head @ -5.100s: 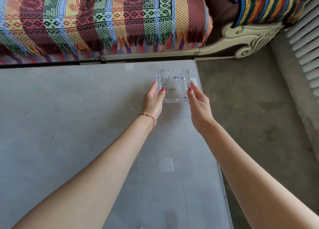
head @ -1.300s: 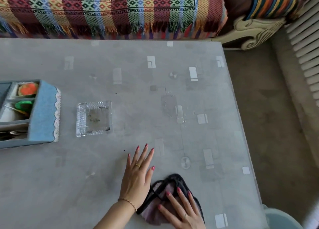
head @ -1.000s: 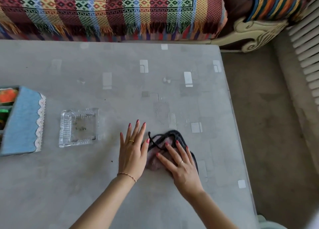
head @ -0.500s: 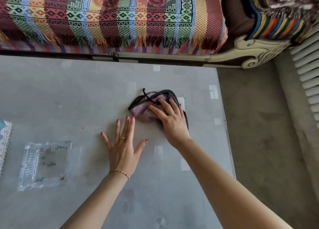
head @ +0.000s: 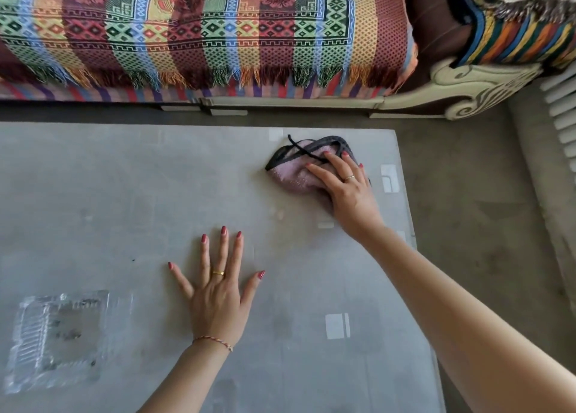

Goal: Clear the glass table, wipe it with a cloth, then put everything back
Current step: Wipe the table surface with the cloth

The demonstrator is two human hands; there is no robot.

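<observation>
A pink cloth (head: pixel 291 175) with a dark trim lies bunched near the far right corner of the glass table (head: pixel 109 194). My right hand (head: pixel 346 188) presses flat on the cloth with straight fingers. My left hand (head: pixel 218 294) rests flat on the glass with its fingers spread, nearer to me and left of the cloth. A clear square glass ashtray (head: pixel 59 338) sits on the table at the lower left, blurred.
A sofa under a striped woven throw (head: pixel 202 32) runs along the table's far side, with a carved cream frame (head: pixel 467 91) at the right. Bare concrete floor (head: pixel 483 225) lies beyond the table's right edge. White slats (head: pixel 564 110) stand at the far right.
My right hand has pushed the cloth away from me, toward the far right corner of the table. My left hand stays flat on the glass. The blue box has left the view.
</observation>
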